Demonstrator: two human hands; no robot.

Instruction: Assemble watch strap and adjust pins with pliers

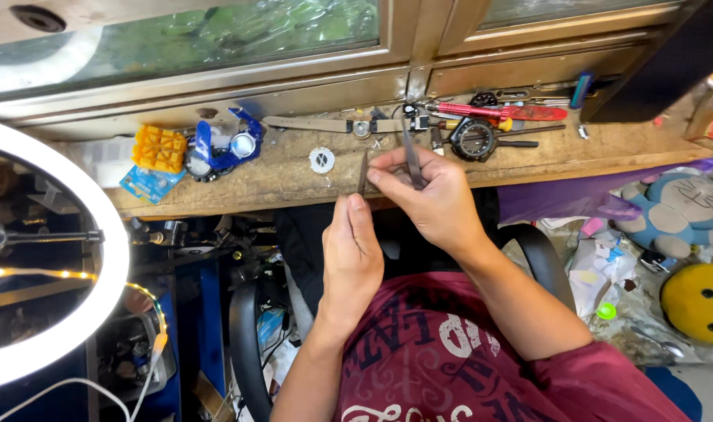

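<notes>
Pinching now: the left hand (351,262) is nipping one thin dark strap piece (363,173) between thumb and fingertips, holding it upright just over the bench's near edge. Right hand (433,195) is closing its fingers on one pair of tweezers (412,156), tips pointing away, both hands nearly touching. Further out on the wooden bench (294,176), one white round disc (321,160) is lying, then one black watch case (472,140), one red-handled tool (503,112), one yellow block (160,148).

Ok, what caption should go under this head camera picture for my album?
Left hand holds a thin metal strip, right hand grips tweezers, over a cluttered wooden workbench.
</notes>
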